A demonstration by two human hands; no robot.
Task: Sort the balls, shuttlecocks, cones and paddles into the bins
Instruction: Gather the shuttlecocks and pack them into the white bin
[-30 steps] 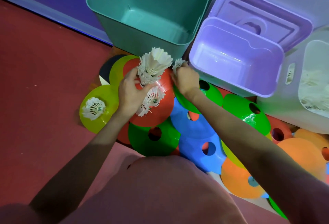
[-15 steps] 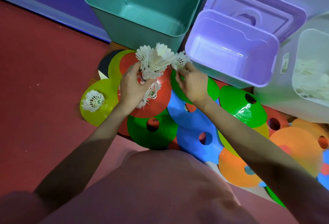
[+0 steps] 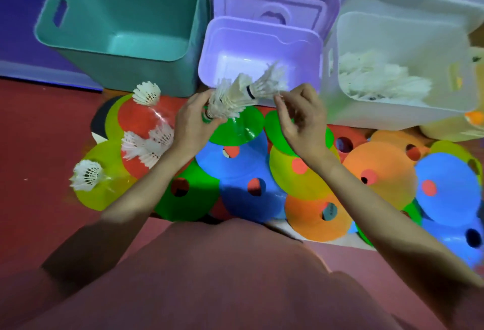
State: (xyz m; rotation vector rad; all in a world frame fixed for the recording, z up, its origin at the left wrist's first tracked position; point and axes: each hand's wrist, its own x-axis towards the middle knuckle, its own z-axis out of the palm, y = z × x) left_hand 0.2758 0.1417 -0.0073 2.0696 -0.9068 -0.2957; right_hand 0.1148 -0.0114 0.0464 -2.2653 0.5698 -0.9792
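My left hand [image 3: 192, 125] grips the base of a nested stack of white shuttlecocks [image 3: 235, 96], tilted to the right in front of the purple bin [image 3: 262, 41]. My right hand [image 3: 298, 117] pinches the feathers of the end shuttlecock [image 3: 272, 80] on that stack. Loose shuttlecocks lie on the flat cones at the left: one [image 3: 146, 93] at the back, a pair [image 3: 149, 143] on the red cone [image 3: 138, 120], one [image 3: 86, 175] on the yellow cone [image 3: 104, 193]. The white bin [image 3: 408, 117] at the right holds several shuttlecocks [image 3: 379, 78].
A teal bin [image 3: 120, 15] stands at the back left with nothing in it. A purple lid [image 3: 275, 2] leans behind the purple bin. Green, blue, orange and yellow disc cones [image 3: 379, 172] overlap across the floor. A dark paddle edge [image 3: 100, 122] shows under the left cones.
Both hands have lifted the shuttlecock stack and carried it right, from over the red cone to the front of the purple bin. The view has swung right, showing the white bin.
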